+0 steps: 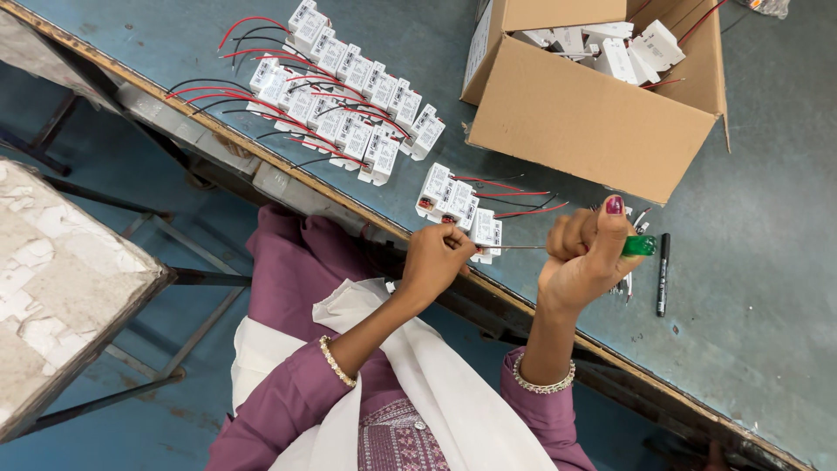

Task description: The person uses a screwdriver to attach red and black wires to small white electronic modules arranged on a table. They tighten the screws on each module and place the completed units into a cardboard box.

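At the far left we see a worn pale stool top [61, 279] on a dark metal frame, standing on a blue floor [174, 419]. Moving right, neat rows of small white plastic modules with red and black wires [344, 92] lie on the grey-blue workbench [758, 288], whose near edge is a wooden strip running diagonally.

Next comes our left hand [438, 259], closed into a fist around one white module [486, 234] at the bench edge; a few more of the same kind [449, 194] sit just behind it. Our right hand [586, 253] is clamped shut on a green-handled screwdriver [639, 245], thumb up, its thin shaft running leftward so the tip meets the held module.

To do this well, we judge the shaft should stay in line with the screw, the module pinned firmly so it cannot twist, and pressure kept gentle so the tip does not slip onto the plastic or the wires.

Further right, a black marker pen [663, 273] lies on the bench just beyond the right hand, and an open cardboard box [593, 118] behind holds more white modules. The bench surface looks scuffed and dusty; we cannot tell much more of the room than the blue floor and metal legs beneath.
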